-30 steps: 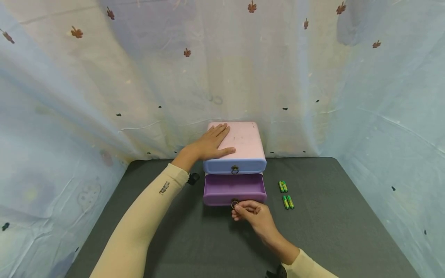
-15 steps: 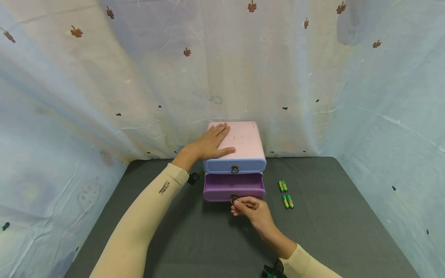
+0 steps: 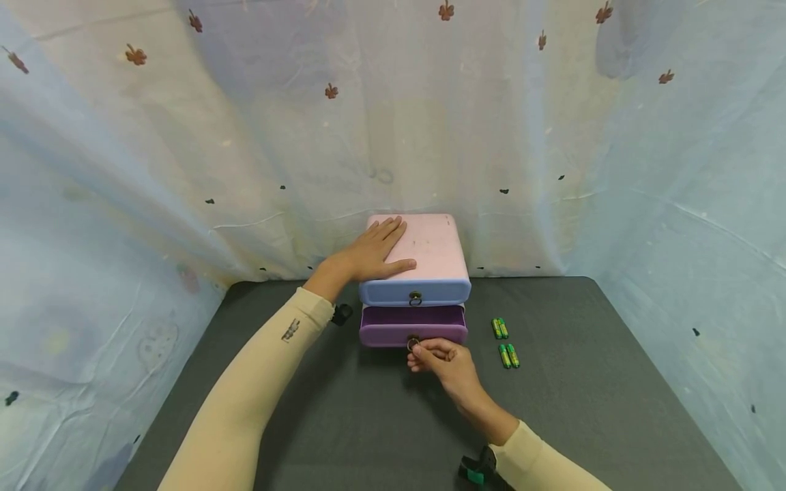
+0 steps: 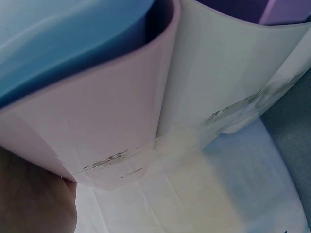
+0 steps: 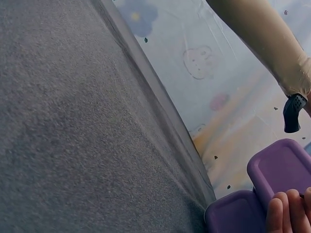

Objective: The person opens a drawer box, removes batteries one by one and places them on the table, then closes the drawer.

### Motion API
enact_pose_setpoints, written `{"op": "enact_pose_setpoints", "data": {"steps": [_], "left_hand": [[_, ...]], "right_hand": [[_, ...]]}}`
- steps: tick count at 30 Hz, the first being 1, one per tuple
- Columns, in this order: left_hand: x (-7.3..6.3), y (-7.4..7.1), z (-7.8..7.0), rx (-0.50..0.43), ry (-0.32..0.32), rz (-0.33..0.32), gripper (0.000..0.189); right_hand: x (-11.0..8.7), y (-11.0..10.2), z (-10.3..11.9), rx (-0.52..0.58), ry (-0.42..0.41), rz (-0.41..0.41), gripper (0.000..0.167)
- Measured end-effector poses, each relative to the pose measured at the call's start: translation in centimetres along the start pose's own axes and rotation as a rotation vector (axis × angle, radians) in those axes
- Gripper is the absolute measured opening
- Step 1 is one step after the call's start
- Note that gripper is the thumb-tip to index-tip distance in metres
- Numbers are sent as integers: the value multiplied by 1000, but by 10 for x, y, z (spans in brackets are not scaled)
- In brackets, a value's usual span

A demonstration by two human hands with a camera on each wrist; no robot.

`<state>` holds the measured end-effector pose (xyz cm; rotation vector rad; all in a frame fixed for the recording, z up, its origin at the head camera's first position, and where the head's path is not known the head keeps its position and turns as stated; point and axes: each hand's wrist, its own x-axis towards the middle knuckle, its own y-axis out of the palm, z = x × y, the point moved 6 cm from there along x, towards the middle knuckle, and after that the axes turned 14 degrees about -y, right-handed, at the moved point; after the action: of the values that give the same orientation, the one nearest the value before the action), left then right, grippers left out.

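Observation:
A small drawer cabinet with a pink top (image 3: 432, 245) stands at the back of the table. My left hand (image 3: 374, 251) lies flat on its top with the fingers spread; in the left wrist view only part of that hand (image 4: 36, 194) shows beside the pink side wall (image 4: 112, 111). The blue drawer (image 3: 387, 293) sits flush under the top. Below it, the purple drawer (image 3: 383, 335) stands partly pulled out. Its metal ring pull (image 3: 413, 344) is pinched between the thumb and fingers of my right hand (image 3: 451, 368).
Several green batteries (image 3: 505, 344) lie in two pairs on the dark grey table (image 3: 589, 382), right of the cabinet. A patterned curtain (image 3: 430, 136) hangs close behind. In the right wrist view, a second purple drawer front (image 5: 235, 213) shows beside the pulled-out one (image 5: 284, 167).
The purple drawer has slid further back into the cabinet, and my right hand has moved with it, away from me. The left hand has stayed in place on the top.

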<state>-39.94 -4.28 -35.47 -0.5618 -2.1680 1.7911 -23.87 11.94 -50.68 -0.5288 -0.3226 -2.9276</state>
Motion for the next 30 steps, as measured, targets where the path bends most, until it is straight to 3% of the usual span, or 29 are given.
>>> {"op": "enact_pose_setpoints", "data": {"steps": [30], "left_hand": [[-2, -1, -2, 2, 1, 7, 98]], "right_hand": [[21, -8, -7, 45, 7, -57, 30]]}}
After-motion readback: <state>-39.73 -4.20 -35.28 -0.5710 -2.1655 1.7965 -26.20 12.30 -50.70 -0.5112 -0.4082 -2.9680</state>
